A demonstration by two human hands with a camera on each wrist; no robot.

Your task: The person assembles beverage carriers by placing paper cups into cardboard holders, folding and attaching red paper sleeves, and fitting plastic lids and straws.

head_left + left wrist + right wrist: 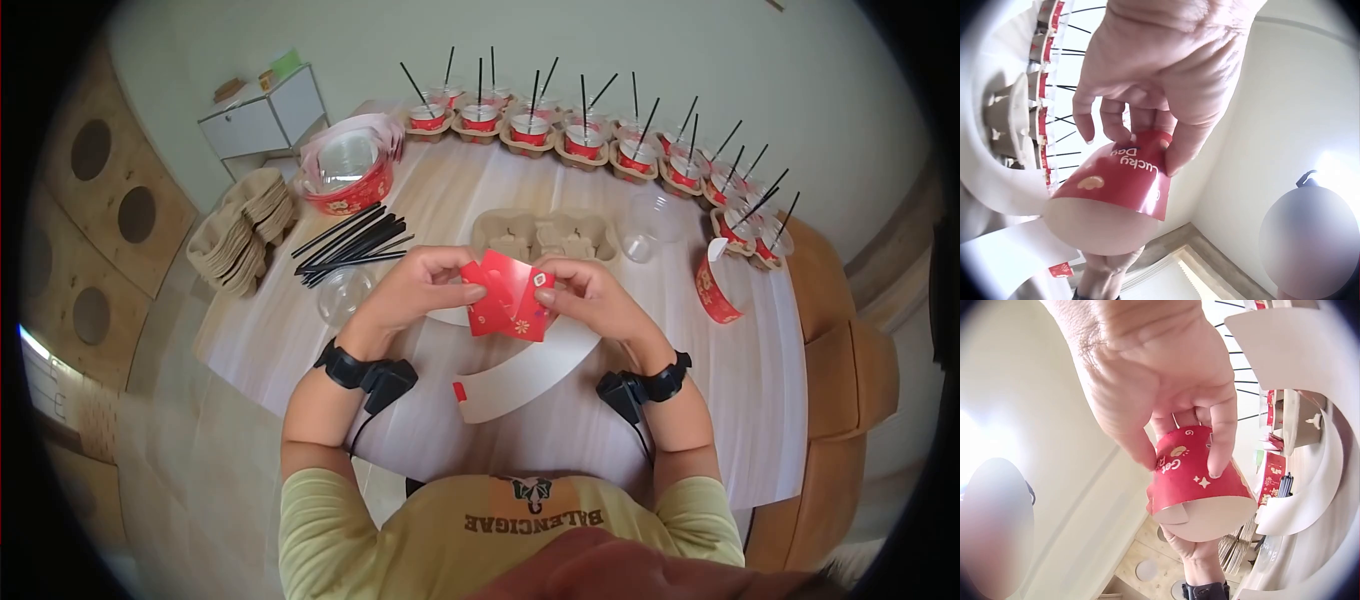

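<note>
Between both hands a red printed paper sleeve (507, 292) is held, its ends overlapping. My left hand (425, 282) pinches one side between thumb and fingers; my right hand (598, 298) pinches the other. In the left wrist view the red sleeve (1116, 172) is bent into a curve, with my left hand (1160, 81) gripping its upper edge. The right wrist view shows the sleeve (1200, 472) as a ring with a pale inside, pinched by my right hand (1160, 387). Below the hands lies a curved white strip (530, 378) with a red end.
An empty carrier tray (545, 234) and clear cups (650, 225) stand beyond the hands. Black straws (350, 245), stacked trays (238, 235) and a red sleeve stack (350, 185) are at left. Cups with straws in carriers (582, 140) line the far edge; a red sleeve (716, 290) lies right.
</note>
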